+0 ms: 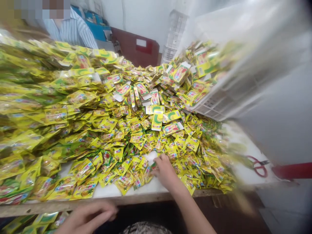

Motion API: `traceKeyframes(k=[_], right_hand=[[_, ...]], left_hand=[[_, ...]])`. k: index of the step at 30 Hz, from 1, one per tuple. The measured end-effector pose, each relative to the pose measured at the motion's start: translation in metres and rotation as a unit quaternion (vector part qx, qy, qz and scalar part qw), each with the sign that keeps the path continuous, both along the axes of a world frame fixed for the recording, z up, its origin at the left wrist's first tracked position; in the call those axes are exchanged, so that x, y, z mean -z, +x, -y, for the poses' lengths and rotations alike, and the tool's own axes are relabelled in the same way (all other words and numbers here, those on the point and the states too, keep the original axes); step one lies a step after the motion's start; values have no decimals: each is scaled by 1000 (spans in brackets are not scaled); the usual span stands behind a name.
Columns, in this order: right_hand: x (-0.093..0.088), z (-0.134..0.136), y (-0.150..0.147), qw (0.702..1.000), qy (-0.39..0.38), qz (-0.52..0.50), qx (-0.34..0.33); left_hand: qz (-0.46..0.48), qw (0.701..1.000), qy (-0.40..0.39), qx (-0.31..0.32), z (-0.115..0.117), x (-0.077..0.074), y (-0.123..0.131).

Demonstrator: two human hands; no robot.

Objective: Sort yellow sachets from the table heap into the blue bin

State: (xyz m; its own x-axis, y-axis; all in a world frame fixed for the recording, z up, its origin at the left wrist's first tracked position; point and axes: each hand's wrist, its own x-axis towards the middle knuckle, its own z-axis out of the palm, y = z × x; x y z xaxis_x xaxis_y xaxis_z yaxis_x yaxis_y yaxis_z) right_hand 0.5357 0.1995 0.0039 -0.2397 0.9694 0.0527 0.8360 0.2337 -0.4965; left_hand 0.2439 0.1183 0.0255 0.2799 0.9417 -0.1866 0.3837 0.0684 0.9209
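My right hand [165, 170] reaches into the near edge of a big heap of small yellow packets [125, 180]. Its fingers are bent around a small packet [153, 166] with a green and red print, beside a bare white patch of table. Low in the view, my left hand [89, 214] hovers in front of the table edge, slightly blurred. Its thumb stands apart from the fingers, and nothing shows in it. Beyond the packets lie small yellow and green cardboard boxes [157, 120], some with open flaps.
A white plastic crate [219, 100] tips over at the right, with boxes at its mouth. Red-handled scissors [259, 167] lie on the white tabletop [240, 139]. More packets [41, 219] sit below the table edge at left. A person in a striped shirt [73, 31] is behind the heap.
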Motion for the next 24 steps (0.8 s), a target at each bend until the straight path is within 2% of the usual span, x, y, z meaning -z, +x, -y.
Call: traceKeyframes(k=[1, 2, 3, 5, 7, 10, 12, 14, 17, 19, 21, 24], right_hand=[[-2, -1, 2, 1000, -7, -1, -9], [-5, -1, 5, 1000, -14, -3, -16], [-7, -2, 8, 1000, -18, -5, -21], [-12, 0, 14, 999, -12, -5, -29], [-15, 4, 20, 999, 4, -10, -49], [-18, 9, 24, 997, 3, -49, -64], [-19, 8, 20, 993, -28, -89, -71], [-18, 1, 8, 986, -54, -110, -117], [-14, -16, -17, 979, -49, -67, -185], [-12, -23, -31, 983, -32, -34, -175], [-9, -24, -37, 990, -14, -21, -136], [-2, -15, -36, 996, 8, 3, -85]], left_hand=[[-8, 998, 12, 62, -13, 4, 18], [-20, 994, 60, 89, -26, 9, 36], [-40, 988, 119, 92, -39, 14, 54], [-125, 970, 198, 59, -59, 25, 79], [-211, 945, 248, 29, -68, 37, 86], [-290, 914, 283, 18, -65, 50, 74], [-320, 904, 284, 6, -58, 54, 63], [-339, 900, 273, -5, -53, 53, 60], [-358, 903, 239, -14, -54, 43, 70], [-371, 903, 213, -23, -57, 35, 79], [-376, 906, 193, -34, -60, 29, 87], [-347, 924, 158, -39, -66, 28, 94]])
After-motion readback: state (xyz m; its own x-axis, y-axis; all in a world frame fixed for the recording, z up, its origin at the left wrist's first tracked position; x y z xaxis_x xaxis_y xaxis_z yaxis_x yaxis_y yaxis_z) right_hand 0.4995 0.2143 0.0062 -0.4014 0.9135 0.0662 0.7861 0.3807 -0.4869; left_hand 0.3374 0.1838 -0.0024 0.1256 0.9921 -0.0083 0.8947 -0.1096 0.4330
